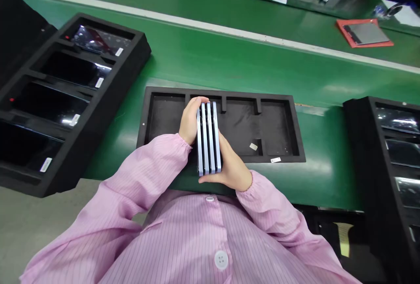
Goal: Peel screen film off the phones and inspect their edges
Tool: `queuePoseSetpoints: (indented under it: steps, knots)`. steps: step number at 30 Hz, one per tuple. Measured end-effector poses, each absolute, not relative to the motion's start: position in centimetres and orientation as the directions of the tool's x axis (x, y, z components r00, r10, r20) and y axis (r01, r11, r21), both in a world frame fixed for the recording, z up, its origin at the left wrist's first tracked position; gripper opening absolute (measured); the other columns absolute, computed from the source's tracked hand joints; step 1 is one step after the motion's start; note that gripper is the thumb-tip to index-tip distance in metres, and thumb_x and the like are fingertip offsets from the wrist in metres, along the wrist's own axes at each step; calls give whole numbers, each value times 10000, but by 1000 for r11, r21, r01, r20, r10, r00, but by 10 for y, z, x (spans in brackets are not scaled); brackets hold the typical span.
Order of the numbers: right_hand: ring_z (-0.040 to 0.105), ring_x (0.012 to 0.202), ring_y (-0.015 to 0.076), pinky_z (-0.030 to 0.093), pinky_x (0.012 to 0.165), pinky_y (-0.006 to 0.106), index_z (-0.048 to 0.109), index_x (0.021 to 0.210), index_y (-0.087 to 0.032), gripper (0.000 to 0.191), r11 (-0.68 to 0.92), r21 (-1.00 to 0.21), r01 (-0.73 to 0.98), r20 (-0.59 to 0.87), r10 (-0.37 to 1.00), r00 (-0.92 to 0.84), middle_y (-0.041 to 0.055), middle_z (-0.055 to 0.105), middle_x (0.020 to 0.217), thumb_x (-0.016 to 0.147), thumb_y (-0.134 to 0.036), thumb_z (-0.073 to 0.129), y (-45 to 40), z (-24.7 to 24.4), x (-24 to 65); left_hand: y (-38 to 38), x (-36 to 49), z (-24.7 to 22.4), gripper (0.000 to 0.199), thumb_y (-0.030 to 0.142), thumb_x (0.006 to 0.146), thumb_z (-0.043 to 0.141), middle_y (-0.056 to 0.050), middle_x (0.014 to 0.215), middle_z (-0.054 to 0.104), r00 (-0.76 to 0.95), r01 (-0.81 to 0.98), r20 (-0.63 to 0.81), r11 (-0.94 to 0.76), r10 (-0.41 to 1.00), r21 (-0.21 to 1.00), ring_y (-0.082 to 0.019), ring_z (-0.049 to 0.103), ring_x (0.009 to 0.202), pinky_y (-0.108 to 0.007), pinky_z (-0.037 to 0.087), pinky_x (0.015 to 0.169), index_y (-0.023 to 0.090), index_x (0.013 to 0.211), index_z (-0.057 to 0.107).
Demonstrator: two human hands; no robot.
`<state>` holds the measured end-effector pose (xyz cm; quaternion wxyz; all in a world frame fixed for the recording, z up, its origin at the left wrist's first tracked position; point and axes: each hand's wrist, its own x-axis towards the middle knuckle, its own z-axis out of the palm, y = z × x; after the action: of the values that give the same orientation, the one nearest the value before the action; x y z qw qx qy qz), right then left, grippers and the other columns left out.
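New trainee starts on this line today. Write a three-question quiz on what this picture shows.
1. True or false: both hands grip one stack of phones held on edge.
2. How many phones are in the stack? A) two B) four C) six
3. Fill in: the foam tray right behind the hands has ____ phones in its compartments.

Key
1. True: the left hand and right hand clamp it from either side.
2. B
3. No; only small white labels lie in it, while the tray at left holds dark phones.
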<state>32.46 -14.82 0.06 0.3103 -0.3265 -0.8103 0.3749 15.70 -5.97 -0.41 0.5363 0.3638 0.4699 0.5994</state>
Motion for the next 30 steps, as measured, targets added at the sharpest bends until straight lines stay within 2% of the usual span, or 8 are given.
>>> queuePoseSetpoints:
  steps: [3, 5, 8, 11, 16, 19, 25, 30]
  knots:
    - [289, 1585, 386, 316, 1291, 602, 153, 1668, -170, 1329, 463, -845, 267, 190, 727, -660, 246, 265, 1684, 683, -711, 863, -140, 14, 336, -68, 153, -3, 235, 317, 981, 514, -40, 1016, 708, -205, -253, -24, -29, 978, 967, -202, 669, 1003, -299, 530, 960, 219, 894, 710]
    - [393, 1534, 366, 343, 1281, 588, 318, 1615, -190, 1081, 380, -893, 242, 127, 727, -675, 212, 374, 1642, 796, -741, 758, -127, 26, 342, -71, 151, -2, 222, 264, 980, 506, -39, 1048, 717, -215, -203, 13, -58, 976, 978, -199, 668, 1048, -298, 517, 995, 215, 924, 716]
    - [456, 1493, 302, 369, 1273, 540, 533, 1448, -259, 672, 179, -955, 236, 77, 919, -386, 122, 518, 1541, 964, -727, 545, -99, 34, 332, -70, 152, -3, 223, 258, 979, 494, -38, 1036, 720, -217, -245, -36, -19, 975, 969, -193, 675, 1035, -299, 524, 995, 206, 953, 709]
    - [411, 1516, 316, 390, 1261, 514, 546, 1390, -219, 809, -27, -993, 111, -37, 995, -93, 132, 509, 1540, 847, -816, 610, -79, 21, 299, -71, 158, -7, 223, 311, 971, 486, -35, 979, 712, -206, -371, -166, 80, 964, 925, -195, 688, 979, -302, 552, 951, 209, 969, 685]
    - [565, 1378, 271, 457, 1216, 455, 508, 1384, -193, 690, -220, -958, -184, -193, 969, -151, 120, 608, 1433, 889, -670, 574, -83, -1, 257, -78, 162, -11, 235, 402, 953, 496, -50, 1003, 703, -213, -410, -181, 81, 960, 908, -216, 693, 1012, -331, 567, 953, 227, 1014, 640]
    - [561, 1389, 270, 458, 1222, 445, 493, 1397, -194, 653, -150, -962, -228, -120, 983, -139, 118, 591, 1454, 903, -616, 559, -81, 10, 256, -71, 162, 2, 261, 466, 961, 519, -62, 1033, 690, -192, -388, -55, -25, 980, 921, -240, 685, 1061, -365, 557, 1000, 238, 1030, 626]
    - [356, 1565, 259, 332, 1294, 495, 388, 1531, -268, 637, 289, -957, -32, 290, 955, -64, 63, 425, 1587, 1028, -645, 284, -53, 33, 262, -36, 165, 31, 384, 625, 955, 548, -52, 1155, 664, -130, -370, 399, -417, 908, 830, -303, 643, 1257, -403, 533, 1082, 291, 1120, 641]
    - [366, 1553, 270, 303, 1309, 486, 333, 1560, -217, 722, 232, -970, -68, 236, 970, -55, 101, 388, 1632, 972, -629, 408, -51, 3, 265, -29, 165, -2, 320, 556, 914, 608, -36, 1035, 662, -88, -427, 296, -304, 951, 852, -251, 693, 1099, -353, 555, 988, 278, 1063, 659]
